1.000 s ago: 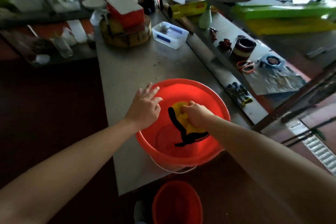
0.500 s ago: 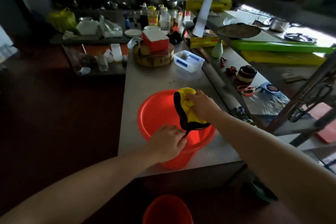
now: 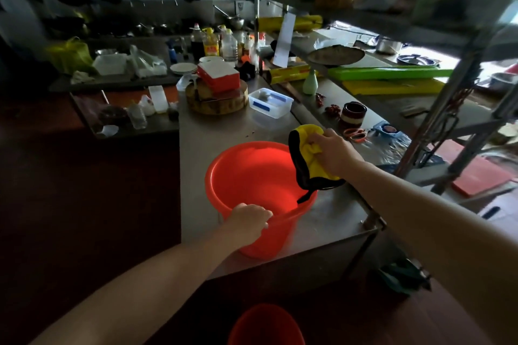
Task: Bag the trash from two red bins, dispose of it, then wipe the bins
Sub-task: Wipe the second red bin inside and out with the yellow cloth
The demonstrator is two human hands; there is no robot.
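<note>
A red bin (image 3: pixel 252 173) stands near the front edge of the steel table (image 3: pixel 213 134), its inside bare. My left hand (image 3: pixel 248 220) grips the bin's near rim with curled fingers. My right hand (image 3: pixel 333 151) holds a yellow cloth with a black edge (image 3: pixel 305 159) above the bin's right rim; the cloth hangs down over that rim. A second red bin (image 3: pixel 265 326) stands on the dark floor below the table, at the bottom of the head view.
A round wooden block (image 3: pixel 217 99) with a red and white box on it and a clear plastic tub (image 3: pixel 270 102) sit further back on the table. A metal rack (image 3: pixel 437 109) stands close on the right, with scissors (image 3: pixel 356 134) and a dark jar (image 3: pixel 353 115) on the shelf beside my right hand.
My right hand lifted the cloth out of the bin and up past its right rim. My left hand slid from the far left rim to the near rim and gripped it.
</note>
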